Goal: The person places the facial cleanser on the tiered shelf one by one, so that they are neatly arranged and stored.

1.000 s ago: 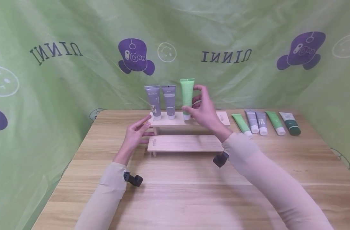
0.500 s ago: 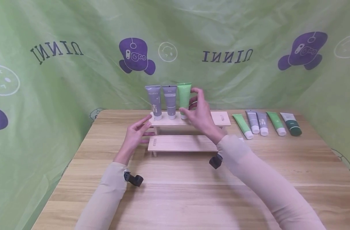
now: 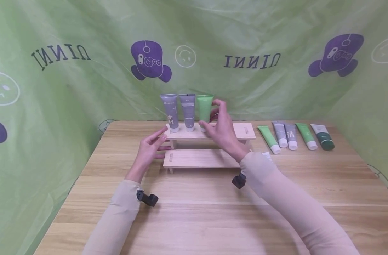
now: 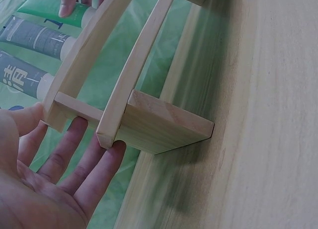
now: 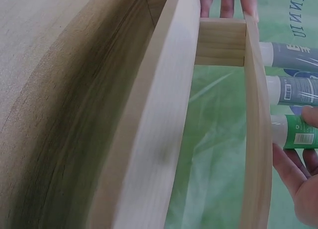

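My right hand (image 3: pixel 224 129) pinches a green squeeze tube (image 3: pixel 204 108) between thumb and fingers. The tube stands upright, its white cap (image 5: pixel 279 131) down at the upper board (image 3: pixel 240 131) of a two-tier wooden rack. Left of it two grey-purple tubes, one lettered in white (image 3: pixel 170 111) and one with a printed label (image 3: pixel 188 111), stand cap-down in the same row. At the rack's left end, my left hand (image 3: pixel 147 150) touches the wood with extended fingers. In the left wrist view its thumb meets the upper board's end, while other fingertips touch the side panel and lower board (image 4: pixel 141 65).
To the right of the rack, a light green tube (image 3: pixel 268 139), two grey-purple tubes (image 3: pixel 280 134), a darker green tube (image 3: pixel 306 136) and a white-and-dark-green tube (image 3: pixel 322 137) lie on the wooden table (image 3: pixel 194 219). A green printed curtain (image 3: pixel 254 88) hangs behind.
My right hand has brought the green tube down and slightly left, beside the grey-purple pair; its cap is now level with theirs. The left hand has kept its place at the rack's end.
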Tool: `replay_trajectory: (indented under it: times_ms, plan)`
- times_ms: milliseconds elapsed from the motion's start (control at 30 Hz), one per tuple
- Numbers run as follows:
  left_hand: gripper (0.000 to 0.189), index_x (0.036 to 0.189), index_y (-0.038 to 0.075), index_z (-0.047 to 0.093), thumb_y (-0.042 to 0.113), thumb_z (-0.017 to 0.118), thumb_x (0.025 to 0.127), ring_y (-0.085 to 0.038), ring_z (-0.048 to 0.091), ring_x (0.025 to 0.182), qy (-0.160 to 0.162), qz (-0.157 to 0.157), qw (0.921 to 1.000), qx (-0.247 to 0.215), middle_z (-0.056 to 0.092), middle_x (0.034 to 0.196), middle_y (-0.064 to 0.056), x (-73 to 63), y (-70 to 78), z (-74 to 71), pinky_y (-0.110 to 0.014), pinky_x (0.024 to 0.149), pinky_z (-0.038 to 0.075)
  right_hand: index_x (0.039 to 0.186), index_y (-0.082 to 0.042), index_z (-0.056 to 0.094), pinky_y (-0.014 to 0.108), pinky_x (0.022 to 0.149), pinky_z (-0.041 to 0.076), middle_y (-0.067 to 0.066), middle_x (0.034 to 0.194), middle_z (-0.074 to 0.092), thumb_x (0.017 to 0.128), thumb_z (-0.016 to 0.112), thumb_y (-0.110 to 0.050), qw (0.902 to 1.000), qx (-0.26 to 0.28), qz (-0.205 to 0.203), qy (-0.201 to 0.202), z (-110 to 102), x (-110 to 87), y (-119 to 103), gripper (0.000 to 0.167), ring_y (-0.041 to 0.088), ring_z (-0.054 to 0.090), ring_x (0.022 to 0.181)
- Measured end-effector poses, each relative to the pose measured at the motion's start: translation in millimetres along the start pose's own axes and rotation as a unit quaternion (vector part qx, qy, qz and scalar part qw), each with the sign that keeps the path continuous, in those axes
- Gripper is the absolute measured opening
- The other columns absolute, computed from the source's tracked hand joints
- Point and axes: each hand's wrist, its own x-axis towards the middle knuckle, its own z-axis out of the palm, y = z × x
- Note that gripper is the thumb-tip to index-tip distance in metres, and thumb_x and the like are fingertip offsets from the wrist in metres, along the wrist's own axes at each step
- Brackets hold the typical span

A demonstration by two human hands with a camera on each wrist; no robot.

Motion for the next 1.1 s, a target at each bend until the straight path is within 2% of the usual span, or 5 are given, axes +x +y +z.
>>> replay_trajectory:
  times_ms: [333, 633, 1100]
  plan:
    - [0.048, 0.146, 0.029, 0.053, 0.037, 0.063, 0.100, -0.039, 0.068, 0.106, 0.001, -0.003, 1.0000, 0.002, 0.059, 0.136, -0.018, -0.1, 1.4, -0.4, -0.051, 0.082, 0.061, 0.138, -0.005, 0.030, 0.032, 0.075, 0.060, 0.015, 0.104, 0.057, 0.085, 0.081, -0.006, 0.9999, -0.014, 0.002, -0.001, 1.3, -0.7, -0.2, 0.073, 0.029, 0.062, 0.094]
    - [0.047, 0.145, 0.031, 0.055, 0.038, 0.063, 0.100, -0.035, 0.070, 0.103, 0.002, -0.009, 1.0000, 0.002, 0.061, 0.133, -0.018, -0.2, 0.9, 0.0, -0.051, 0.082, 0.061, 0.140, -0.006, 0.029, 0.031, 0.080, 0.061, 0.014, 0.108, 0.055, 0.082, 0.083, -0.005, 0.9988, -0.006, 0.044, -0.023, -1.8, -2.3, -0.5, 0.079, 0.029, 0.061, 0.096]
    - [0.047, 0.146, 0.031, 0.053, 0.037, 0.062, 0.100, -0.033, 0.071, 0.102, 0.002, -0.007, 1.0000, 0.006, 0.060, 0.134, -0.019, -1.5, 0.9, 0.2, -0.050, 0.082, 0.061, 0.137, -0.008, 0.036, 0.032, 0.076, 0.060, 0.011, 0.109, 0.055, 0.081, 0.085, -0.012, 0.9979, -0.006, 0.058, -0.029, -25.6, -15.6, -4.3, 0.075, 0.025, 0.062, 0.095]
